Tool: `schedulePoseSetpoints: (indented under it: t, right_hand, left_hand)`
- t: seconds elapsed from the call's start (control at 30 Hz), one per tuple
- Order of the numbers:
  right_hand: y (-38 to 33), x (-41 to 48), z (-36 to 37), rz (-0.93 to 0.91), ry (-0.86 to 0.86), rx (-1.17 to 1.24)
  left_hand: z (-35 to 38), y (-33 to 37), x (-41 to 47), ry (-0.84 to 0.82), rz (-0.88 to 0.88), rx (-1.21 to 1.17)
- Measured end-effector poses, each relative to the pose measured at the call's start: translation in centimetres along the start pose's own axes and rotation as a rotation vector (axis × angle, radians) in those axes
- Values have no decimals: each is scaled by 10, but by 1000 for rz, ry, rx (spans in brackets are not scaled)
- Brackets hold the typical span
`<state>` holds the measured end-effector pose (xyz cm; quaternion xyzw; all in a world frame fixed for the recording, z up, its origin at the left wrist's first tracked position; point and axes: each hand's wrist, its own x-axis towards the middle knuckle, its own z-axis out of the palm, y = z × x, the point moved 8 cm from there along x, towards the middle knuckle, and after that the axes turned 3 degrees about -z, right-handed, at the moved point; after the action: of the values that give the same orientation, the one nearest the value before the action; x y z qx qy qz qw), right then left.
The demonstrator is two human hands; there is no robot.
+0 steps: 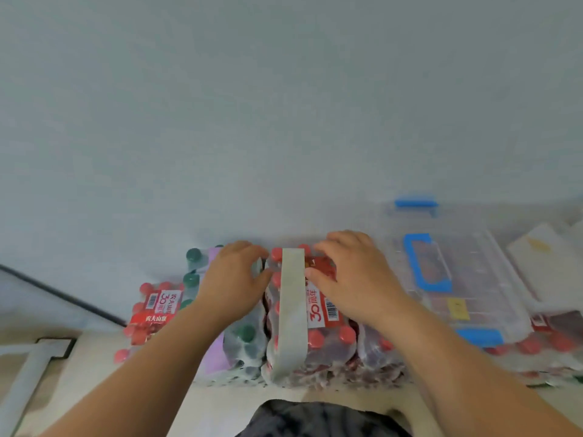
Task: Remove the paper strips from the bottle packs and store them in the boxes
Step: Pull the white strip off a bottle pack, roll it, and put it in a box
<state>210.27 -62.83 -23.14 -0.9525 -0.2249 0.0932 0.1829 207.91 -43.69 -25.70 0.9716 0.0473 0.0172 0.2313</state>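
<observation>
Fingers of the right hand are bent, their tips resting at the right edge of a pale paper strip. The fingers of the left hand are curled too, with the index tip and thumb close together at the strip's left edge. Whether either hand actually pinches the strip cannot be told. The strip runs between the two sets of fingertips, across the top of a shrink-wrapped pack of red-capped bottles and down its near side. Under the left palm sits a pack of green-capped bottles, banded by a lilac strip. Further left of the left fingers lies another red-capped pack with a red and white label. To the right of the right fingers, a clear plastic storage box with blue latches and a blue handle rests on more red-capped packs. A pale wall rises beyond the fingertips.
</observation>
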Motion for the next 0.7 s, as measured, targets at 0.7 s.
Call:
schedulePoseSetpoints:
  t: [0.7]
  right_hand:
    - [29,98,117,239,-97,0]
  left_hand:
    - [94,-47,37,-472,94,106]
